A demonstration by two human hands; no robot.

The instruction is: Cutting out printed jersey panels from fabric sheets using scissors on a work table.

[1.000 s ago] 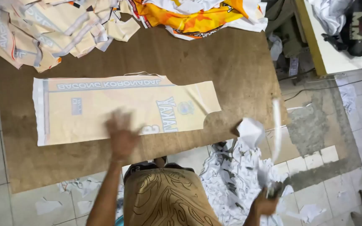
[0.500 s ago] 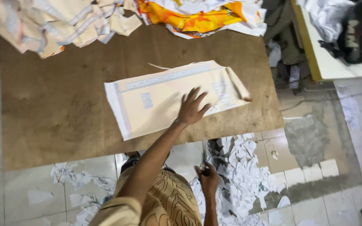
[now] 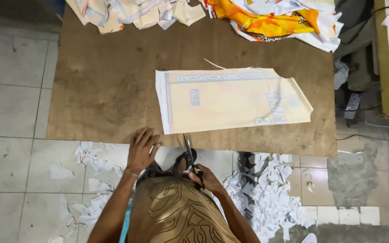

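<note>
Right hand (image 3: 205, 177) is gripping scissors (image 3: 189, 150) at lower centre, blades pointing at the near edge of the pale fabric panel (image 3: 230, 100) lying mid-frame on the brown board (image 3: 104, 90). Left hand (image 3: 142, 150) is resting fingers spread on the board's near edge, holding nothing, just left of the panel's corner.

We see no packages, signs or screens. The nearest thing to a label is the printing on the pale yellow cut fabric panel (image 3: 230, 101) lying flat on the brown board: a grey lettered band (image 3: 223, 76) along its far edge, a small grey rectangular patch (image 3: 195, 96) near its left end, and a white lettered block (image 3: 278, 108) toward its right end, all showing mirrored.
</note>
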